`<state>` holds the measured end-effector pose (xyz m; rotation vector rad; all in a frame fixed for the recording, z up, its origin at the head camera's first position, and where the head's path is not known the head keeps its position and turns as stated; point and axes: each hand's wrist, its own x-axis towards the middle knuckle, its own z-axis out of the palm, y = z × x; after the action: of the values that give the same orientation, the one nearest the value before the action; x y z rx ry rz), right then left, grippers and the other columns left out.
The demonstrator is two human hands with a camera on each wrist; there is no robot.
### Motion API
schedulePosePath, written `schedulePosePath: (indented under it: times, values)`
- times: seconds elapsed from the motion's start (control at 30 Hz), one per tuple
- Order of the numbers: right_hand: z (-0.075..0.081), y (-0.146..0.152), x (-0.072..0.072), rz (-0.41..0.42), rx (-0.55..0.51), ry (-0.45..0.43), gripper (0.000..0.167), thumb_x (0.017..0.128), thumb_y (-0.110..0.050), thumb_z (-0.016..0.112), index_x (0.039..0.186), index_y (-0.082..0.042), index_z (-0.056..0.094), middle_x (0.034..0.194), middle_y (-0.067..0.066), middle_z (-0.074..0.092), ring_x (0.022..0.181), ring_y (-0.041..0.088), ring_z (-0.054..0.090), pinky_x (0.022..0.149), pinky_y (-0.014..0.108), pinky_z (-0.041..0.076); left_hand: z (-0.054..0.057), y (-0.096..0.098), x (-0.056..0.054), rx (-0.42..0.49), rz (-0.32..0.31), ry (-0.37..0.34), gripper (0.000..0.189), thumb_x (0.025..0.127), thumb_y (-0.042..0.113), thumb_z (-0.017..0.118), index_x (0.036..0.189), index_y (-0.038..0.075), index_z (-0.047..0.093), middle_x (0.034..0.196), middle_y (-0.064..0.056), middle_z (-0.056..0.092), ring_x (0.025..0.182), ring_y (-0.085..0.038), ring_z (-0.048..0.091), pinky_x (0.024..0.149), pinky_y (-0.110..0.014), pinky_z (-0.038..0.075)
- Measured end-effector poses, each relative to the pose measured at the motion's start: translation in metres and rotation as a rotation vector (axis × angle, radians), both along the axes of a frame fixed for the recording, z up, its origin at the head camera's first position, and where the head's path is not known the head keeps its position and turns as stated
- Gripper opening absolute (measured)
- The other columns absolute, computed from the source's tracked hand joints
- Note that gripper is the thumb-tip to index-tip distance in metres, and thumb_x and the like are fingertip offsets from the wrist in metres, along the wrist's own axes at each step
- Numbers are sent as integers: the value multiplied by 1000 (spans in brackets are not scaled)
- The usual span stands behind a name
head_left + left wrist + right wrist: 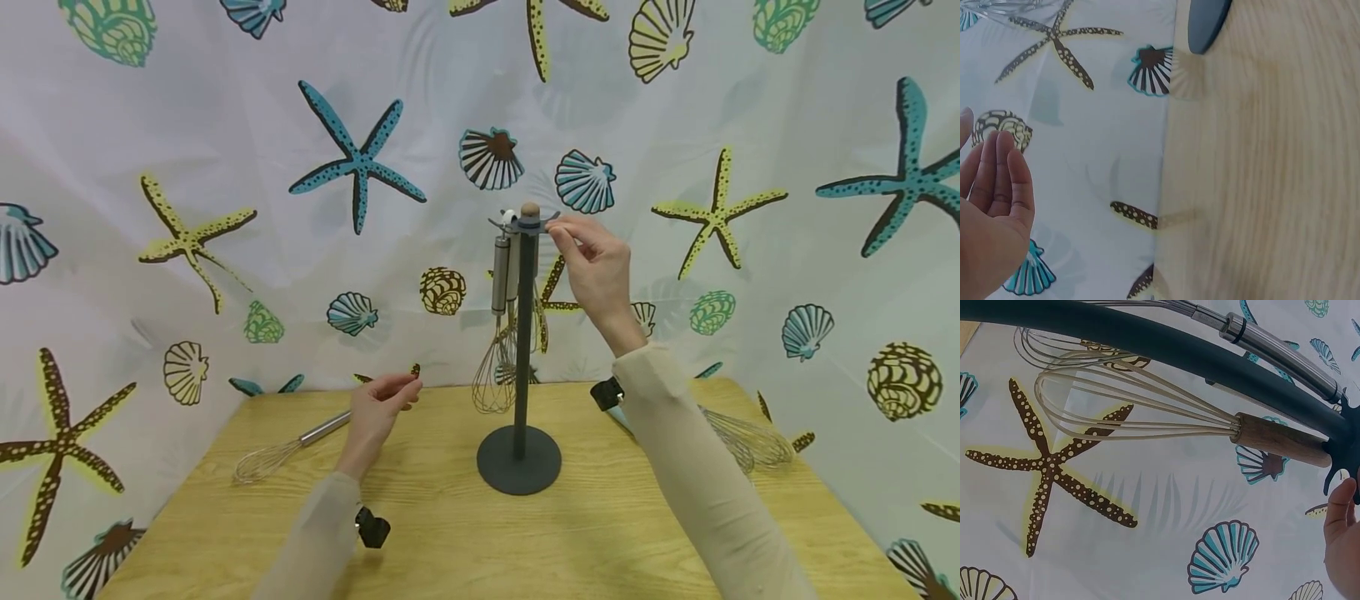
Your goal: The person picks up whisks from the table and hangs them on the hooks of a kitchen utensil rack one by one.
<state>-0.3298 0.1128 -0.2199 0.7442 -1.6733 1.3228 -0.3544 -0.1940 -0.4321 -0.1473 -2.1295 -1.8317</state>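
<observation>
A dark utensil stand (523,350) with a round base and a ring of hooks rises from the table. My right hand (596,258) is at its top, thumb and forefinger pinching the end of a hook on the right side. Several whisks hang from the other hooks, among them a steel-handled whisk (1285,359) and a whisk with a wooden handle (1282,439). Low over the table, left of the stand, my left hand (378,412) holds nothing, its fingers loosely extended. Behind it lies a steel whisk (324,429), its handle end hidden by the hand.
More wire whisks (750,437) lie on the table's right side, partly behind my right sleeve, beside a light blue handle (619,419). A white cloth with starfish and shells (405,275) hangs behind and along both sides of the wooden table (442,542).
</observation>
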Motion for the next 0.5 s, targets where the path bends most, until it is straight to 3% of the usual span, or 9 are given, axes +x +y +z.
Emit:
schedulePosePath:
  times: [0.2,0.5]
  values:
    - [1,-2,3,-6,-4,-4,18,94,-3,63,101,11,72,109,26,69,87,-6,57,65,11,44,-12,-18,-1,59,11,-45,38,88,31,75,115,6,70,91,2,73,83,-13,69,78,-27,58]
    - [1,-2,3,-4,0,7,18,94,-2,63,102,11,72,109,26,69,87,-8,57,66,11,45,-20,-47,-2,20,65,-83,41,89,33,73,119,5,68,93,7,73,83,-5,68,81,-29,58]
